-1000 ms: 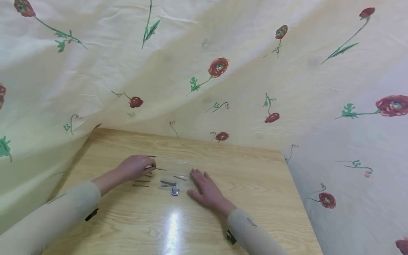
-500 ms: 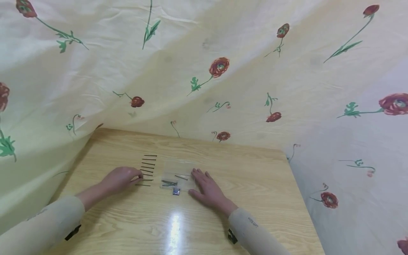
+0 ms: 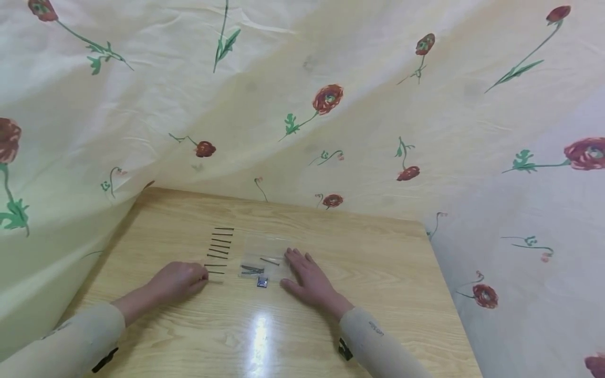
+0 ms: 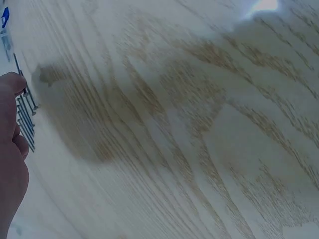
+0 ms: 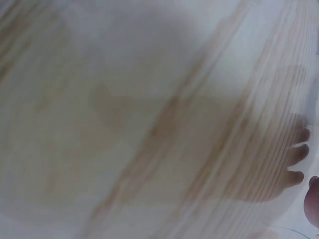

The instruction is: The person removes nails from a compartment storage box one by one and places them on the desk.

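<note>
My left hand [image 3: 181, 278] is at the near end of a column of nails [image 3: 220, 246], which lie roughly parallel on the wooden table. Between its thumb and fingertips it pinches a nail [image 3: 215, 282], blurred and partly hidden. In the left wrist view, the fingers [image 4: 11, 84] are over the row of thin dark nails [image 4: 26, 122]. My right hand [image 3: 309, 278] lies flat, fingers spread, on the right side of a clear plastic bag [image 3: 269, 247]. Several nails [image 3: 252, 270] are bunched at the bag's lower left, and a single nail [image 3: 270, 261] lies farther right.
A small blue square [image 3: 262, 282] sits at the bag's near edge. The wooden table [image 3: 378, 273] meets a flowered cloth [image 3: 368, 121] hanging at the back and sides. Light glares off the table's front [image 3: 259, 336].
My left hand has moved from the upper part of the nail column down to its near end, where it now holds a nail. The right hand has stayed on the bag.
</note>
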Motion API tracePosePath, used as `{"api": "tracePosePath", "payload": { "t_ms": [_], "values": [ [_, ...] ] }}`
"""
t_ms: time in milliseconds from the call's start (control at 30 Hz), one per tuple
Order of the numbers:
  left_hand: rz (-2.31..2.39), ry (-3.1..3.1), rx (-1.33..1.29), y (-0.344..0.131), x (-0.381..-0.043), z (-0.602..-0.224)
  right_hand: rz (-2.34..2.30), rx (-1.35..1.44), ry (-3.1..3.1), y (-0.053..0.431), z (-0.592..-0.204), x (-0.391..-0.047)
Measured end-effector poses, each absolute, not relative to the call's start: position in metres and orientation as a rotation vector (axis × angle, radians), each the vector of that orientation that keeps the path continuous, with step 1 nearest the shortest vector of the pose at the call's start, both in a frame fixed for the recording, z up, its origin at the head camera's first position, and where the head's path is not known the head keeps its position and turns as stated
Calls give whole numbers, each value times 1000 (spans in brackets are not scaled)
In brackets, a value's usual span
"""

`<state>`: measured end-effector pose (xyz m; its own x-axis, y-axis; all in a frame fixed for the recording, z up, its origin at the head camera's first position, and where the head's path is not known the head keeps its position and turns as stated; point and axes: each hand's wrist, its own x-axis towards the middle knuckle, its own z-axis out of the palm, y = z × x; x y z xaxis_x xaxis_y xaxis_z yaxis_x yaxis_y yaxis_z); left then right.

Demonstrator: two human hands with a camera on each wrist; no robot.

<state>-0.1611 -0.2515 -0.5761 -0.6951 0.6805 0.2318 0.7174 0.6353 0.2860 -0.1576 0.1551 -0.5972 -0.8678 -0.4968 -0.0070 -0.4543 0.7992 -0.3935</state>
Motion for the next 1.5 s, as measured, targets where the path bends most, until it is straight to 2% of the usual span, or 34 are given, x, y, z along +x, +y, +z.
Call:
{"api": "tracePosePath", "payload": {
  "t_ms": [533,1033,1233,1500],
  "values": [
    [-526,-2676,-1171,-252,-168,-589,-613,-789,2909,156,-596,-157],
    [-508,-2734,-1089,-247,-168,-586,-618,-794,2903,156,-596,-157],
    [-555,-2732,-1068,-230,-179,-572,-610,-805,2919,157,-597,-156],
    [-591,-2672,-1189,-189,-205,-553,-619,-800,2894,154,-592,-155]
  ]
}}
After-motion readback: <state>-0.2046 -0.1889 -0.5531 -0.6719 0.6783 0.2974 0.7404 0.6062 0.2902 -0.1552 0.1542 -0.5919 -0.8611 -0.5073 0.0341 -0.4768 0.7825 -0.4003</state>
